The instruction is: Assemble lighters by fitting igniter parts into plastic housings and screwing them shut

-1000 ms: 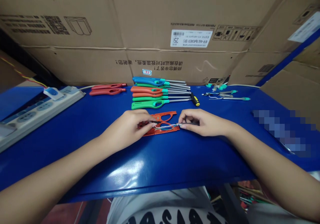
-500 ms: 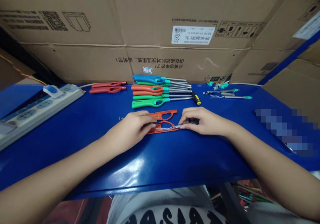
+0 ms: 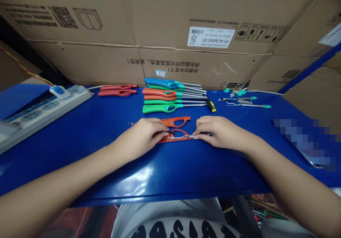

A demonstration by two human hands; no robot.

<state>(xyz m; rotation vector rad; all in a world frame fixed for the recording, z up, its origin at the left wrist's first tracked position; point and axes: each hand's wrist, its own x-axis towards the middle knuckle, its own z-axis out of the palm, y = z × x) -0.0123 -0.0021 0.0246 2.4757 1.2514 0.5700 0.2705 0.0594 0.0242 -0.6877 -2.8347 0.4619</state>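
Observation:
Two halves of an orange lighter casing lie open side by side, the far half [image 3: 183, 119] and the near half [image 3: 179, 139]. Thin white wires [image 3: 176, 137] run along the near half. At its left end my left hand [image 3: 145, 133] is closed in a pinch on a small dark part, mostly covered by the fingers. My right hand [image 3: 217, 131] pinches a metal lighter tube [image 3: 191, 136] at the casing's right end. A dark length shows beneath the right fingers; whether it belongs to the tube I cannot tell.
Behind the hands lie several long lighters [image 3: 161, 108] and a black-yellow screwdriver [image 3: 211, 105]. Red casing halves [image 3: 117, 93] rest at the back left, near a power strip [image 3: 45, 106]. Metal tubes with teal ends [image 3: 255, 105] lie back right. Small screws [image 3: 131, 123] sit by my left hand.
The camera view has shifted slightly, so the scene sits a little further right. Both hands keep their pinches at the near casing half, with hardly any movement.

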